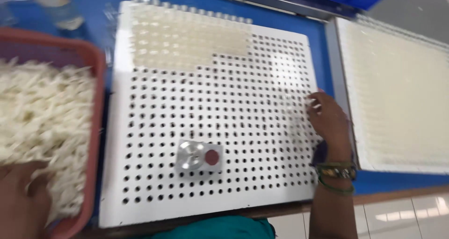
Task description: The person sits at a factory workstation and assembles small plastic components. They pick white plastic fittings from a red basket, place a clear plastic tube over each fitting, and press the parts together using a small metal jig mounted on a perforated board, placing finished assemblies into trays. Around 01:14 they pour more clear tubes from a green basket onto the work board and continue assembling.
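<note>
Head view:

- The left hand (21, 197) sits at the lower left corner, resting in the pile of pale, thin plastic pieces (42, 122) that fills the red tray (96, 80). The picture is blurred there, so whether the fingers are spread or closed on any pieces cannot be told.
- The red tray runs up and away from that hand — its rim lies just beside the left edge of the white perforated board (210, 127), and the pale pieces heap nearly to the rim.
- The right hand (327, 120) rests on the right edge of the perforated board, fingers curled and drawn together, their tips on the holes. Something small and pale shows at the fingertips, but the blur leaves it unclear whether it is pinched.
- A stack of green and dark bangles (336, 173) circles the right wrist.
- Up and to the left of the right hand, the top left block of the board's holes is filled with translucent pale inserts (187, 35); the rest of the holes stand open and dark.
- Down and to the left of the right hand, well apart from it, a small square metal block (199, 156) with a round recess and a dark red disc lies flat on the board.
- Just to the right of the right hand, a second white board (397, 89) lies on the blue table (318, 33) — its whole face looks covered with pale inserts.
- Far beyond the left hand, a clear bottle (56, 5) stands on the table, blurred.
</note>
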